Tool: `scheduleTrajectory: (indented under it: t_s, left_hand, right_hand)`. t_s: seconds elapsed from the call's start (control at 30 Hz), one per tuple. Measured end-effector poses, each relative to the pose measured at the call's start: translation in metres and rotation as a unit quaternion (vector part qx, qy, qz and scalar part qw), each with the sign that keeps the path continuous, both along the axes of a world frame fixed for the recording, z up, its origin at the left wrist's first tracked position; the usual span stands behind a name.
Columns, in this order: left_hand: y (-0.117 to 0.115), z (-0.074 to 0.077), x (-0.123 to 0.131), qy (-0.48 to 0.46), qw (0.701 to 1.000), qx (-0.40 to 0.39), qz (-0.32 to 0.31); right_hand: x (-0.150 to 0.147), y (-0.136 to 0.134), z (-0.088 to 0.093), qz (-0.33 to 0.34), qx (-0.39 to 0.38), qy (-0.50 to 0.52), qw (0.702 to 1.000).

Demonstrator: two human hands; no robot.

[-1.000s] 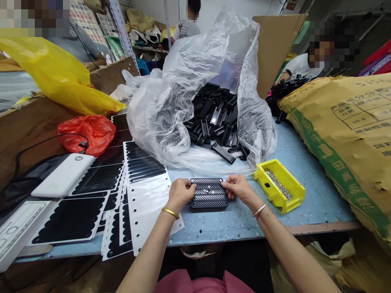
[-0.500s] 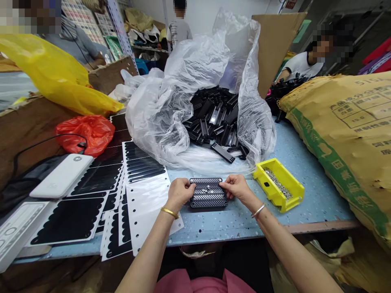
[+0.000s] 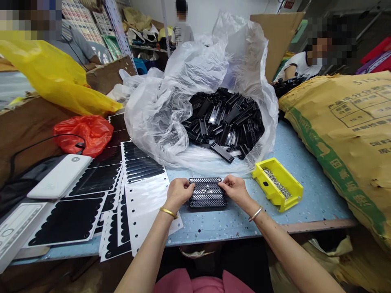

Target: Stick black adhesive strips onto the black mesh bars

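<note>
Black perforated strips (image 3: 208,204) are lying side by side on the surface (image 3: 220,230), probably feeling light and stiff — the left hand (image 3: 179,192) and right hand (image 3: 236,189) are pinching opposite ends, likely the surest hold.

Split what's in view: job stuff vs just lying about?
Likely part of the job:
black perforated strips, with left hand and right hand at their ends
small metal pieces on the strips
yellow bin of metal bits
clear bag of black parts

Apparently just lying about:
red bag
yellow plastic
white device
patterned sheets (untouched, role unclear)
</note>
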State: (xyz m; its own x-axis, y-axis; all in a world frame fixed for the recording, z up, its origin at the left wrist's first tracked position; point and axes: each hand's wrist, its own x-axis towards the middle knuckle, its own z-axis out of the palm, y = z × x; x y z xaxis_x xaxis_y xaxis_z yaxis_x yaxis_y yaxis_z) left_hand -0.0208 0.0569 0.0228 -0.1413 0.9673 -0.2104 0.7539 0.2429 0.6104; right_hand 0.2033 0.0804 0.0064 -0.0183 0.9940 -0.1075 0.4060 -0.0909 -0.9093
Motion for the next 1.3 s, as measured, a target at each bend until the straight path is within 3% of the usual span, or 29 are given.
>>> scheduleTrajectory:
  t_s: [0.2, 0.6, 0.77, 0.93, 1.07, 1.3]
  left_hand:
    - [0.001, -0.002, -0.001, -0.003, 1.0, 0.007, -0.002]
    - [0.001, -0.002, -0.001, -0.004, 1.0, 0.003, 0.0]
    - [0.0, -0.001, 0.0, -0.008, 1.0, 0.0, 0.003]
    - [0.0, 0.0, 0.0, -0.008, 1.0, -0.002, 0.003]
    - [0.0, 0.0, 0.0, -0.006, 1.0, -0.003, -0.001]
    - [0.0, -0.002, -0.001, -0.008, 1.0, 0.008, 0.004]
  right_hand:
    - [0.003, -0.003, -0.003, 0.006, -0.008, 0.046, 0.999]
    - [0.005, -0.004, -0.002, 0.062, 0.102, -0.099, 0.988]
    - [0.004, -0.005, -0.004, 0.049, 0.071, -0.07, 0.994]
    - [0.007, -0.007, 0.002, 0.008, -0.023, 0.044, 0.999]
    - [0.008, -0.007, 0.009, -0.008, -0.075, 0.065, 0.995]
    - [0.004, -0.004, 0.009, -0.009, -0.089, 0.079, 0.993]
